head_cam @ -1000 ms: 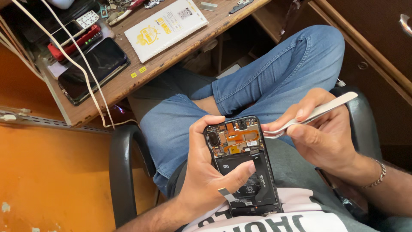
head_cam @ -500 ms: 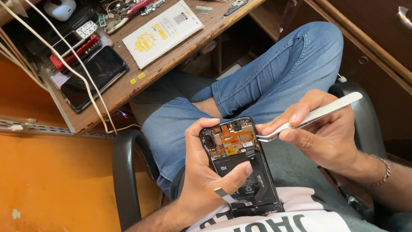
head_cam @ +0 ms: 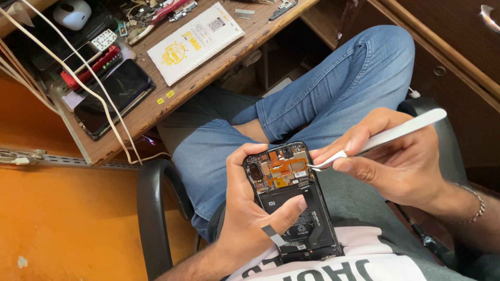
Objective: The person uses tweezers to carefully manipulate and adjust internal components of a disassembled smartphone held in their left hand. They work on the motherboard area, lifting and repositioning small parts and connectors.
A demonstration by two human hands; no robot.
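Observation:
My left hand (head_cam: 255, 216) grips an opened black phone (head_cam: 291, 200) over my lap, back cover off, thumb resting on its black battery. The upper part shows an orange circuit board with a flex strip. My right hand (head_cam: 396, 156) pinches silver tweezers (head_cam: 385, 138), whose curved tips touch the right edge of the board near the top of the phone. A small grey strip sticks to my left thumb base.
A wooden desk (head_cam: 208, 73) at the upper left carries a dark phone (head_cam: 112, 96), a white and yellow packet (head_cam: 195, 41), a red tool, white cables and small parts. I sit in a black chair (head_cam: 153, 218) in blue jeans. The floor is orange.
The view has shifted slightly. Both hands and the phone sit a little lower and right in view, and the tweezer tips have stayed at the phone's upper right edge.

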